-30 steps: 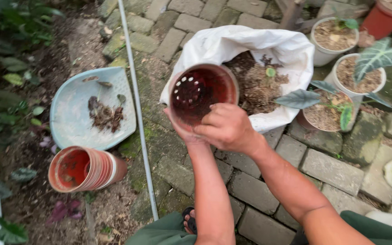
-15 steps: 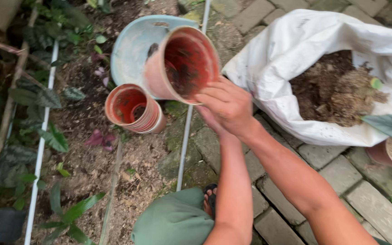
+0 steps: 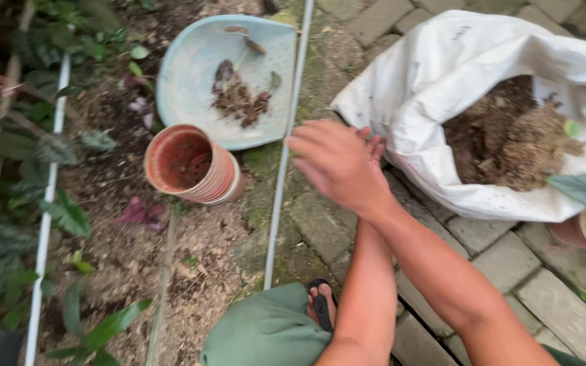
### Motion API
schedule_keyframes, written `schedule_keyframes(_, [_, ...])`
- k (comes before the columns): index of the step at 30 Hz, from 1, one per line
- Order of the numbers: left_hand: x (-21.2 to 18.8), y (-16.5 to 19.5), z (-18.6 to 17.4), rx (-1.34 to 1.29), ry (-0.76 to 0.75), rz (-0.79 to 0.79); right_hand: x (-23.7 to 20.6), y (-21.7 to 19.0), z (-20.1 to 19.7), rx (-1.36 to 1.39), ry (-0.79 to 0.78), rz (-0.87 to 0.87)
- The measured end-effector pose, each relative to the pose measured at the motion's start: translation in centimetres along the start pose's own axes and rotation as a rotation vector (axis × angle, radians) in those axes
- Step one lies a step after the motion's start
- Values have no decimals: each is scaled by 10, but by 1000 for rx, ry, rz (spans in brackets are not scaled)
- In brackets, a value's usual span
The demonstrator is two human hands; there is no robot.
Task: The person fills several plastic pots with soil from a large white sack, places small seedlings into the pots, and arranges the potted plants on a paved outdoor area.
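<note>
The right hand (image 3: 337,163) is up in the air over the mossy stone paving (image 3: 490,257). Its fingers (image 3: 306,139) are spread out flat and point to the left. It holds nothing. The picture is a bit blurry here. The left hand (image 3: 373,152) is tucked behind the right hand, so only its fingertips peek out. They look straight and loose, and nothing is in them.

The stack of clay-coloured pots (image 3: 191,166) lies on its side on the dirt, to the left of the hands and apart from them. The open mouth of the stack faces up and to the left. A thin white pipe (image 3: 283,169) runs along the ground between the pots and the hands.

Just above the pots is a pale blue tray (image 3: 191,88). It touches the pots at its lower edge. Some dry leaves and roots (image 3: 239,98) lie in it.

To the right of the hands is a big white sack (image 3: 456,61). It is open and full of brown soil (image 3: 503,135). The hands are just beside its left edge.

Green plants (image 3: 55,203) grow along the left side. At the bottom is a knee in green cloth (image 3: 266,332) and a foot in a black sandal (image 3: 320,301).
</note>
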State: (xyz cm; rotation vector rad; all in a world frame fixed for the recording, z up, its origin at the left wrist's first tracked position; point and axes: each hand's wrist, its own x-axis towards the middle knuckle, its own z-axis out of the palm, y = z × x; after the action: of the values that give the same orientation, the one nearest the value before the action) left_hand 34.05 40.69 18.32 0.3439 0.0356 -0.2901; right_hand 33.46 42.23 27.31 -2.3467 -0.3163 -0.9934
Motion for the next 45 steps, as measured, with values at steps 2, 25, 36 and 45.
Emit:
schedule_keyframes(2, [-5,-14,6,341,-65,98,-51,14,-39,-9,374,311])
schedule_keyframes(25, [-37,-141,36,817,-169,-607,-204,172,-187,811,505,1243])
schedule_keyframes(36, [-26,-142,15,882,-317,-452,-230,192,-175,681,470,1198])
schedule_keyframes(45, [-25,-151,23,970,-258,-526,-220,192,-199,538,219,1062])
